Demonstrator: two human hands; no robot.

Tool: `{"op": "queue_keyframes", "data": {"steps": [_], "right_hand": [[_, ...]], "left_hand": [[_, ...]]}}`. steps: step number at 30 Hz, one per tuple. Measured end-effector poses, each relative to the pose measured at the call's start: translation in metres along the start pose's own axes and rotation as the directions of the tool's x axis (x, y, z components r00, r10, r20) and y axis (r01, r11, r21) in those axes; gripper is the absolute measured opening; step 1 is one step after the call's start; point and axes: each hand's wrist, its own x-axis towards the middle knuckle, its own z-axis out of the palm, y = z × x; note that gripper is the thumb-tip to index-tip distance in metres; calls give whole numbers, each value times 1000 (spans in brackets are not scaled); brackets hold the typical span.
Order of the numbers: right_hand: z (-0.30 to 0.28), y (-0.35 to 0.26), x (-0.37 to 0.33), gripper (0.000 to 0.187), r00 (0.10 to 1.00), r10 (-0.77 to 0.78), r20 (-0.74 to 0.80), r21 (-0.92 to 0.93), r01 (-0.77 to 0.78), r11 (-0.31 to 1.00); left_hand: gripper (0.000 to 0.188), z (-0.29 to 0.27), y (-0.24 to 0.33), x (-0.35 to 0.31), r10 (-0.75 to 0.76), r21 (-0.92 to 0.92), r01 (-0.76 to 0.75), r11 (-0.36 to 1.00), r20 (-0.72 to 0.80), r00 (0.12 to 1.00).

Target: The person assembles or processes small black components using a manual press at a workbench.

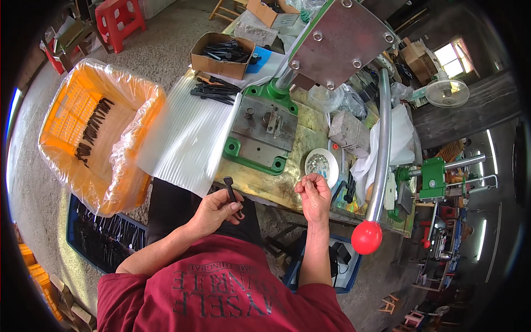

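We had the left hand point(214, 212) pinching the black part point(230, 193) upright, off the worktop's point(303, 138) near edge; holding it steady seemed best. The right hand point(315, 200), fingertips pressed together, was beside the white bowl point(335, 166); contents, we couldn't tell. A light pinch looked wise.

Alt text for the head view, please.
The left hand holds a black part; the right hand, pinched, is by a white bowl. Ahead stands a green press with a red-knobbed lever; an orange crate is at left.
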Motion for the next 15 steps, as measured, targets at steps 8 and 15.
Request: {"op": "queue_keyframes", "data": {"steps": [8,15], "right_hand": [[17,4,-8,9,995,-9,-96,17,11,1000],[66,24,-33,11,996,59,-67,-192,-71,979]], "left_hand": [[15,2,2,1,14,48,-15,999,17,1000],[12,8,4,1,121,248,-112,962,-21,992]]}}
